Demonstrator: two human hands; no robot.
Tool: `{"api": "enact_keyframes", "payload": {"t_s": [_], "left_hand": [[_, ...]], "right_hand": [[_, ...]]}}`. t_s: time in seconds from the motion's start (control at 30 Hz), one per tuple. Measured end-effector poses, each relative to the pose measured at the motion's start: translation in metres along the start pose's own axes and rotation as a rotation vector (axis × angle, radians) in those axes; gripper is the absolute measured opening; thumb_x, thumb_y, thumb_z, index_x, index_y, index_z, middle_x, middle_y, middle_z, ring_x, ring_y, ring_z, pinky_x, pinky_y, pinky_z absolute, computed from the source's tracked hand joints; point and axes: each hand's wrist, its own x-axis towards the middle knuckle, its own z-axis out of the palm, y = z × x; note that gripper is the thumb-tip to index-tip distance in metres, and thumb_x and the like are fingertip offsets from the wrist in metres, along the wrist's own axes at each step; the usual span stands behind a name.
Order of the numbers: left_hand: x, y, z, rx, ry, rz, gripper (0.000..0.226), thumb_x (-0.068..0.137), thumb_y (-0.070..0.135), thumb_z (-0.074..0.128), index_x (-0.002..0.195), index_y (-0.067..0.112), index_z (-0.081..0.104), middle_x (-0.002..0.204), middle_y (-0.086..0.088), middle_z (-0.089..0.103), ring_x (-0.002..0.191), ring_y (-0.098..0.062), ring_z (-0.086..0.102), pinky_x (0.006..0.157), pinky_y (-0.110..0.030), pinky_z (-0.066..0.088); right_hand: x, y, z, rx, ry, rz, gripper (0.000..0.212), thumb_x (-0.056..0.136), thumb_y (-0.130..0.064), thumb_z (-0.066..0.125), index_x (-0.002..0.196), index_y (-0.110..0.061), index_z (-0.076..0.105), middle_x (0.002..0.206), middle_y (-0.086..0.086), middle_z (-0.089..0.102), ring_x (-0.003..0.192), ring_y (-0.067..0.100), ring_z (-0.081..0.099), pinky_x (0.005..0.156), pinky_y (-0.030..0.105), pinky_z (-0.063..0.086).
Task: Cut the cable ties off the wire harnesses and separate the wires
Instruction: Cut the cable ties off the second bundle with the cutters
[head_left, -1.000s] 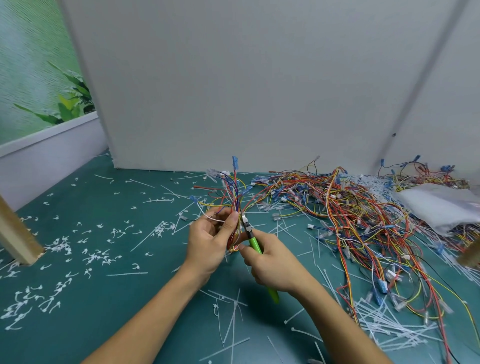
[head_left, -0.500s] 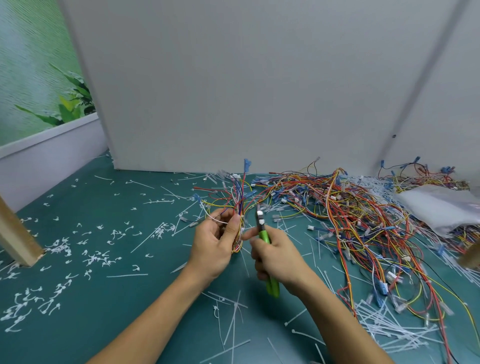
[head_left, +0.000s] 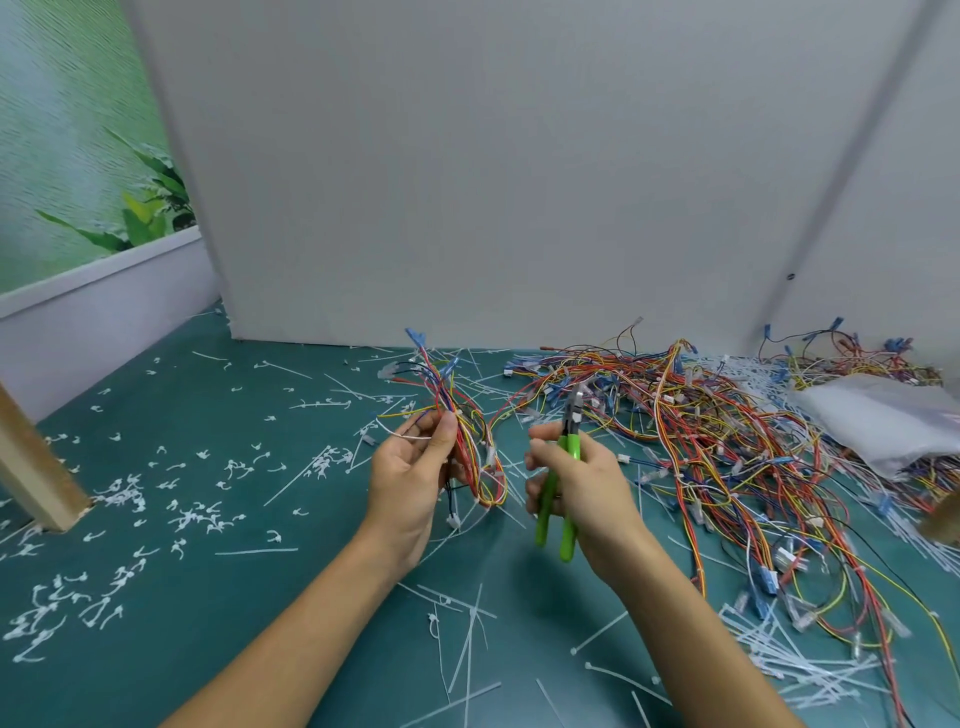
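Observation:
My left hand (head_left: 410, 473) grips a small wire harness (head_left: 467, 441), a bundle of red, yellow, blue and white wires, held upright above the green table (head_left: 208, 597). Blue connectors fan out at the bundle's top, and its lower loop hangs below my fingers. My right hand (head_left: 576, 488) holds green-handled cutters (head_left: 563, 483) a short way right of the bundle, with their tip pointing up and away from the wires. A white cable tie end sticks out left of my left thumb.
A big tangle of wire harnesses (head_left: 727, 441) covers the table's right side, with a clear plastic bag (head_left: 883, 421) on it. Cut cable ties (head_left: 467, 649) and white offcuts (head_left: 124, 499) litter the mat. A wooden post (head_left: 36, 462) stands left; grey panels (head_left: 467, 171) close the back.
My right hand has drawn the cutters away to the right of the bundle and tilted them upright. My left hand has turned the harness, its wires spreading wider.

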Motion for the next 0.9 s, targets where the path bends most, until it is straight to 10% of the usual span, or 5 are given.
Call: {"api": "enact_keyframes", "payload": {"t_s": [0.4, 0.57, 0.9], "left_hand": [[-0.002, 0.006, 0.001, -0.191, -0.071, -0.109, 0.017, 0.091, 0.028, 0.058, 0.092, 0.012, 0.066, 0.082, -0.004, 0.066, 0.072, -0.013, 0.061, 0.061, -0.028, 0.051], [-0.002, 0.007, -0.001, -0.251, -0.111, -0.137, 0.027, 0.090, 0.030, 0.051, 0.089, 0.008, 0.066, 0.088, -0.009, 0.068, 0.082, -0.019, 0.061, 0.074, -0.038, 0.049], [-0.005, 0.005, -0.001, -0.137, -0.197, -0.041, 0.031, 0.087, 0.027, 0.050, 0.105, 0.005, 0.062, 0.092, -0.012, 0.065, 0.084, -0.022, 0.057, 0.068, -0.037, 0.042]], "right_hand": [[-0.009, 0.004, 0.005, -0.262, -0.207, -0.146, 0.028, 0.084, -0.016, 0.084, 0.106, -0.014, 0.067, 0.091, -0.003, 0.077, 0.070, 0.006, 0.068, 0.067, 0.017, 0.051], [-0.008, 0.011, 0.007, -0.399, -0.243, -0.172, 0.029, 0.081, -0.018, 0.087, 0.103, -0.021, 0.068, 0.087, -0.008, 0.071, 0.067, 0.007, 0.055, 0.079, 0.036, 0.057], [-0.006, 0.011, 0.008, -0.378, -0.126, -0.308, 0.013, 0.091, -0.015, 0.076, 0.097, -0.021, 0.067, 0.086, -0.009, 0.070, 0.073, 0.002, 0.062, 0.073, 0.013, 0.049]]}}
